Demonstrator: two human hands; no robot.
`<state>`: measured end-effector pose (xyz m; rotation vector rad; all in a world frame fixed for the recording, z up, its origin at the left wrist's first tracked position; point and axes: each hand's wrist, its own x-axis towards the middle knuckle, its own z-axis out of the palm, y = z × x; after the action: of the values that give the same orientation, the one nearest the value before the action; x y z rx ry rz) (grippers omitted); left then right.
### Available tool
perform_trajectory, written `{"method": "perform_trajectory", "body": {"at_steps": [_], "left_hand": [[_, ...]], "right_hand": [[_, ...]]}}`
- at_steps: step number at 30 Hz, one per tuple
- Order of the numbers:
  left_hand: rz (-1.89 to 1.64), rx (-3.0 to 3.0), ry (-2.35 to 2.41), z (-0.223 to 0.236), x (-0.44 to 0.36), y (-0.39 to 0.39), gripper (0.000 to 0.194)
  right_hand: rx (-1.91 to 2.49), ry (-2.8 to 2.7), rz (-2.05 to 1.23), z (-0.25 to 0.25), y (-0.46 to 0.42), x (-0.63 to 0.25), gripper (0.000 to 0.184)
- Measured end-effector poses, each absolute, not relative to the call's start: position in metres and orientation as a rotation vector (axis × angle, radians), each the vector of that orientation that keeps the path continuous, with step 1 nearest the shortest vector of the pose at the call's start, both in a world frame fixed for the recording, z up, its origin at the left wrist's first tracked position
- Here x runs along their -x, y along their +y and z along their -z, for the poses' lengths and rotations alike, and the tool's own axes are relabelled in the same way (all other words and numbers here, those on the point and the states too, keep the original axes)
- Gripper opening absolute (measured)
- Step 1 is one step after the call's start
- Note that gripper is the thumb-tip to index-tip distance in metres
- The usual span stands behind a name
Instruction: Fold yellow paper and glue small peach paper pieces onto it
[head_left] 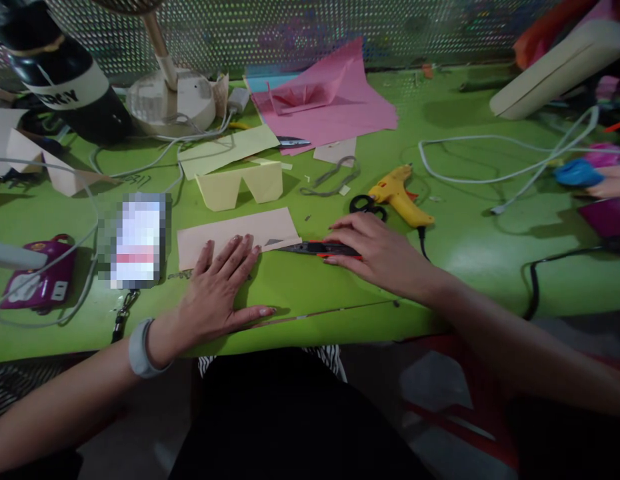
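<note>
Under the flat, spread left hand (215,290), pale paper (217,231) is lying, likely light and easily creased, best pressed near its edge, while the right hand (373,252) is grasping a knife (310,248).

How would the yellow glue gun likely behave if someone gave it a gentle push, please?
The yellow glue gun would probably slide as one stiff piece, since its body looks like hard plastic. Lying on its side, it seems unlikely to roll. The black cord at its handle might tug or make it swivel.
</note>
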<state>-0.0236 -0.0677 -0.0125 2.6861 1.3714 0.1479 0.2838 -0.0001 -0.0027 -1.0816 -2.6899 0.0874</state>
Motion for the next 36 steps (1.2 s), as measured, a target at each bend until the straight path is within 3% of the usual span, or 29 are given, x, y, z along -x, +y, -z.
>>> {"method": "perform_trajectory", "body": {"at_steps": [36], "left_hand": [[-0.122, -2.674, 1.376, 0.009, 0.019, -0.068, 0.095]], "right_hand": [[0.94, -2.708, -0.061, 0.009, 0.011, -0.281, 0.029]]}}
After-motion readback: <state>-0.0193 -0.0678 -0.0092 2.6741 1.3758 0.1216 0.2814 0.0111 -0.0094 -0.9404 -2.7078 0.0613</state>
